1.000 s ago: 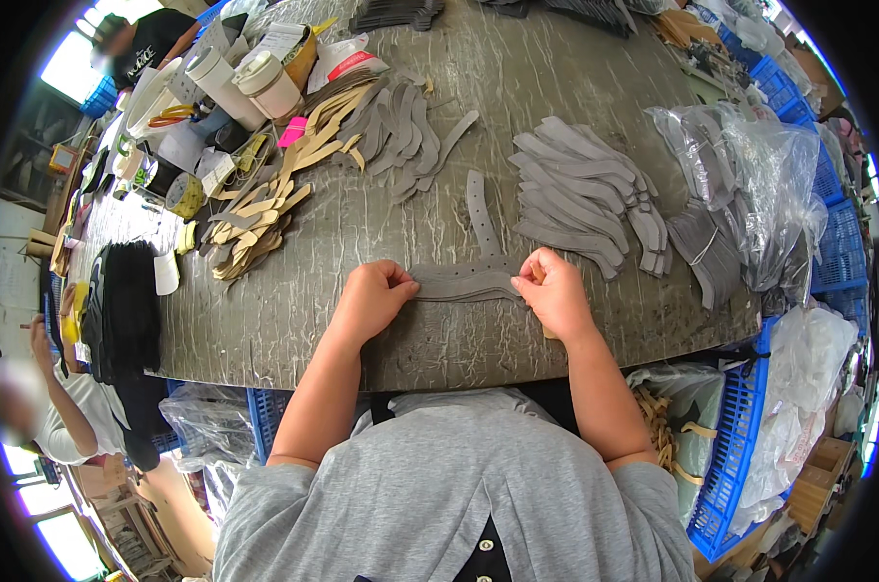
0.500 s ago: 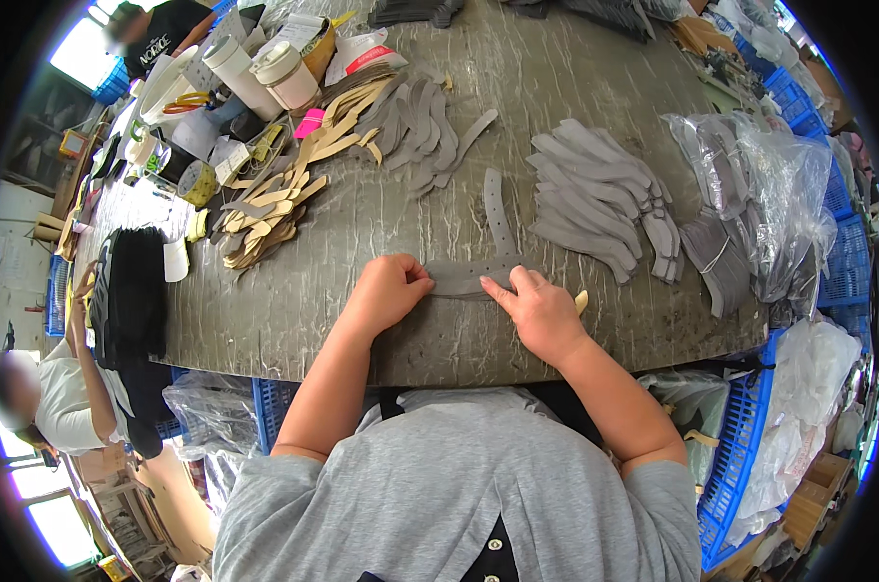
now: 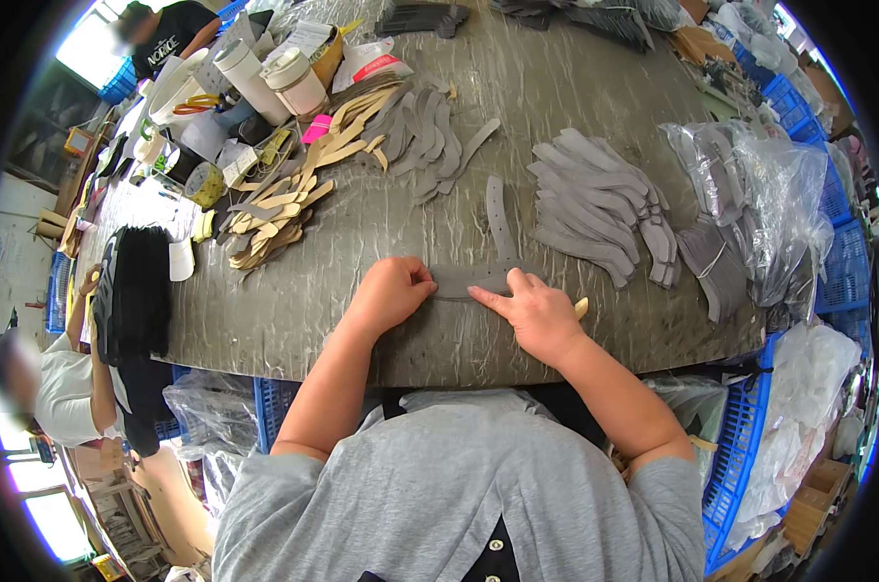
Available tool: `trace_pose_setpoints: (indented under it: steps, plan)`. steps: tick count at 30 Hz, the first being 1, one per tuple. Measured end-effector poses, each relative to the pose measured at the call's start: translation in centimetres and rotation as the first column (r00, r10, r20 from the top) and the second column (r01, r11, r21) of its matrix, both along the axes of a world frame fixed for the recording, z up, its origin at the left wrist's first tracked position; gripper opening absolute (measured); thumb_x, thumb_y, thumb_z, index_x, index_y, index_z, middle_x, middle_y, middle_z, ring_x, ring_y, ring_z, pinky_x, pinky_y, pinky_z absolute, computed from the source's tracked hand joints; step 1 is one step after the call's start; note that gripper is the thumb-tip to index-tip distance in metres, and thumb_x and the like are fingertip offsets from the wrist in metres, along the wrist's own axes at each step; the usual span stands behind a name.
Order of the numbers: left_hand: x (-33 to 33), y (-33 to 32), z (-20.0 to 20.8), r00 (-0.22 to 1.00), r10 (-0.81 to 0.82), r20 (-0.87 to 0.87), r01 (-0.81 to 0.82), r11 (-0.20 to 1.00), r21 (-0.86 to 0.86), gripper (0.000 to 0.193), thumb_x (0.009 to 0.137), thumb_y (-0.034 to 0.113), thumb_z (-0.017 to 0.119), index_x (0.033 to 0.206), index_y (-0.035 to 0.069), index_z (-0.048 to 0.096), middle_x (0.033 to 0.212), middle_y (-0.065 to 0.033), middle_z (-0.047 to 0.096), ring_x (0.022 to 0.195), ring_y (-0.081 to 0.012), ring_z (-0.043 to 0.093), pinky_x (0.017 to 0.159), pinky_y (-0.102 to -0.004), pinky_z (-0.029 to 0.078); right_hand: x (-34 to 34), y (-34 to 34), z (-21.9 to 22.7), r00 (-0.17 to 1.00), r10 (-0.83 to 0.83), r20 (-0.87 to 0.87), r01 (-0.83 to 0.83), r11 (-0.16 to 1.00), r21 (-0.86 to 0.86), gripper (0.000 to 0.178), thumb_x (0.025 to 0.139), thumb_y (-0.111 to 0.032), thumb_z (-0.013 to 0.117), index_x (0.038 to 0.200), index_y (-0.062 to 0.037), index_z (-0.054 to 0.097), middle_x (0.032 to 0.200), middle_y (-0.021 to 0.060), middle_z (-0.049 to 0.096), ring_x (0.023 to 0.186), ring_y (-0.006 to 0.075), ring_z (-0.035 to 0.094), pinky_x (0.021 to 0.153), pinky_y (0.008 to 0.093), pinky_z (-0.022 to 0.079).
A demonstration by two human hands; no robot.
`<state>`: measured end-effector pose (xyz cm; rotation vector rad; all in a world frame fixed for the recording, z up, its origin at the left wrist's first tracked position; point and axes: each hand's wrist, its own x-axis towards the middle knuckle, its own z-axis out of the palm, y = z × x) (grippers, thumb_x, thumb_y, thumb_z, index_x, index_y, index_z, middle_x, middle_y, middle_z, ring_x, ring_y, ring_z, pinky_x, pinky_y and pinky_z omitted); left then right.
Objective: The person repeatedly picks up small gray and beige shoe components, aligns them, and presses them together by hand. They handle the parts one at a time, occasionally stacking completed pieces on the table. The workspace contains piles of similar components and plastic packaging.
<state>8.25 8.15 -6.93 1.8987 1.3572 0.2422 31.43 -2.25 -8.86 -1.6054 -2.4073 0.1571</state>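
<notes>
A grey, slightly curved strap piece [image 3: 459, 282] lies flat on the worktable in front of me. My left hand [image 3: 393, 291] pinches its left end between thumb and fingers. At the right part of the same strap, my right hand [image 3: 538, 312] presses with an outstretched digit along the lower edge, the other fingers bent over it. Just behind lies a narrow grey strap with punched holes [image 3: 498, 221], pointing away from me. A small tan tip [image 3: 582, 308] shows beside my right hand; the rest of it is hidden.
Fanned grey straps [image 3: 594, 209] lie to the right, near a banded bundle [image 3: 713, 267] and transparent plastic bags [image 3: 783, 213]. Further left are more grey straps [image 3: 425, 136], tan strips [image 3: 274, 218] and a white-lidded jar [image 3: 294, 82]. Two people are at the left.
My right hand's outstretched digit has slid a little left along the strap's lower edge. The left hand keeps its pinch at the left end.
</notes>
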Motion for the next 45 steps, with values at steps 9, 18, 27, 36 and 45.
trace_pose_setpoints:
  steps: [9, 18, 27, 36, 45]
  plan:
    - [0.8, -2.7, 1.1, 0.921, 0.006, 0.389, -0.019, 0.999, 0.032, 0.009, 0.086, 0.006, 0.068, 0.093, 0.0, 0.068, 0.076, -0.0069, 0.067, 0.058, -0.0094, 0.053, 0.054, -0.0274, 0.045, -2.6, 1.4, 1.9, 0.903, -0.131, -0.408, 0.2, 0.971, 0.132, 0.021, 0.076, -0.025, 0.077, 0.093, -0.0117, 0.072, 0.091, 0.0036, 0.066, 0.074, 0.0249, 0.066, 0.063, 0.0368, 0.051]
    - [0.4, -1.9, 2.0, 0.68, 0.344, 0.648, -0.092, 0.916, -0.39, 0.031, 0.102, 0.015, 0.047, 0.128, -0.002, 0.048, 0.089, -0.0074, 0.069, 0.06, -0.0069, 0.054, 0.05, -0.0183, 0.038, 5.9, 2.2, 4.1, 0.875, -0.452, -0.173, 0.46, 0.888, 0.005, 0.015, 0.082, -0.026, 0.071, 0.089, -0.0132, 0.073, 0.084, 0.0067, 0.067, 0.077, 0.0304, 0.065, 0.068, 0.0419, 0.05]
    - [4.0, -4.9, 4.5, 0.819, -0.336, 0.465, 0.09, 0.876, 0.474, 0.091, 0.09, 0.075, 0.031, 0.136, -0.003, 0.041, 0.108, -0.0136, 0.061, 0.093, -0.024, 0.055, 0.077, -0.0366, 0.047, -4.0, -1.0, 7.0, 0.64, -0.247, -0.727, 0.2, 0.968, -0.153, 0.012, 0.082, -0.014, 0.068, 0.091, -0.0077, 0.072, 0.086, 0.0117, 0.069, 0.079, 0.0315, 0.067, 0.069, 0.0401, 0.052]
    - [4.4, -5.8, 4.9, 0.876, -0.4, 0.268, 0.201, 0.81, 0.551, 0.116, 0.074, 0.091, 0.031, 0.144, -0.001, 0.034, 0.118, -0.0145, 0.058, 0.095, -0.0292, 0.052, 0.082, -0.0411, 0.048, -4.4, -1.5, 6.8, 0.587, -0.245, -0.771, 0.089, 0.967, -0.239, 0.012, 0.078, -0.016, 0.068, 0.082, -0.0048, 0.069, 0.078, 0.0119, 0.066, 0.069, 0.031, 0.064, 0.061, 0.0384, 0.049]
    - [4.5, -5.4, 3.8, 0.69, -0.414, 0.594, 0.214, 0.9, 0.379, 0.106, 0.079, 0.086, 0.037, 0.141, -0.001, 0.038, 0.116, -0.0168, 0.058, 0.1, -0.029, 0.056, 0.082, -0.0393, 0.049, -3.7, -1.1, 6.6, 0.229, -0.508, -0.83, -0.153, 0.823, -0.546, 0.012, 0.079, -0.008, 0.072, 0.086, 0.0013, 0.07, 0.066, 0.001, 0.062, 0.065, 0.0073, 0.056, 0.057, 0.0281, 0.043]
